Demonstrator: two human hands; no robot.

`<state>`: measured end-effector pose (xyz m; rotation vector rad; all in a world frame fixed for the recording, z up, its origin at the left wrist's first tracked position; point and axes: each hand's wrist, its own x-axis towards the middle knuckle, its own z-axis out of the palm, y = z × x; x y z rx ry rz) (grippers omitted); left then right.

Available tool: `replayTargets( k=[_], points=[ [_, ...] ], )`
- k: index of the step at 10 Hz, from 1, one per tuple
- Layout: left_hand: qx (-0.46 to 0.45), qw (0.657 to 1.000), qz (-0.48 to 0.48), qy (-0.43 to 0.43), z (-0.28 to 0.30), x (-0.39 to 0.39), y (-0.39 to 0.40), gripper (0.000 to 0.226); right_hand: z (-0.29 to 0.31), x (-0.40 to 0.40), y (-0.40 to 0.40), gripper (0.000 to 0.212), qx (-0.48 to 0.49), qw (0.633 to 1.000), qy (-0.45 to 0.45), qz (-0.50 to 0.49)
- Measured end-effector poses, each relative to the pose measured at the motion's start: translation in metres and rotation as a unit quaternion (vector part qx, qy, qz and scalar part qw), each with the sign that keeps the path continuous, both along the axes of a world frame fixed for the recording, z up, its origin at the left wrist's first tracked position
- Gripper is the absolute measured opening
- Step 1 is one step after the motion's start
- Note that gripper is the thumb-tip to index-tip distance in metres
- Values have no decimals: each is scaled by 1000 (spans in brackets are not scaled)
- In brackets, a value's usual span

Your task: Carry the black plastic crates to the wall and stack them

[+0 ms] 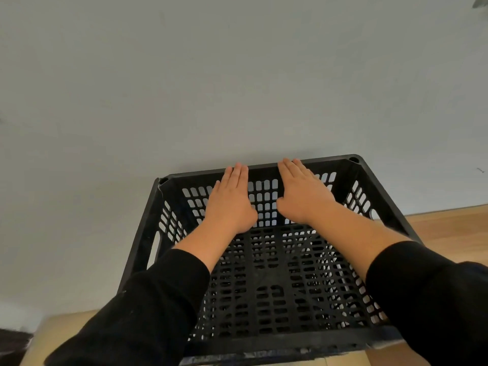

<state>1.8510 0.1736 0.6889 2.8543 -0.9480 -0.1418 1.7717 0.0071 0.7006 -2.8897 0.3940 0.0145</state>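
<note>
A black plastic crate (pixel 266 291) with slotted walls and floor fills the lower middle of the head view, its far side against the pale wall (pixel 211 75). It stands high off the floor; what is beneath it is hidden. My left hand (pixel 231 200) and my right hand (pixel 301 192) reach across the empty crate, side by side. Both lie flat with fingers together, fingertips resting over the top of the far rim (pixel 264 166). Neither hand curls around anything that I can see. Black sleeves cover both forearms.
A light wooden floor (pixel 446 228) shows to the right of the crate and at the lower left. Something dark (pixel 13 342) sits at the bottom left corner. A bit of a leaf (pixel 480 1) pokes in at the top right.
</note>
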Motion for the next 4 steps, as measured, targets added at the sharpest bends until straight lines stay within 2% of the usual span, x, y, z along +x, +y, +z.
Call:
replayTargets(
  k=[3,4],
  points=[
    [55,998,-17,23,19,5,2,102,23,2,-1,99,-21,997,81,3],
    [66,998,-10,19,22,-2,2,98,24,-9,16,101,-10,999,52,1]
  ],
)
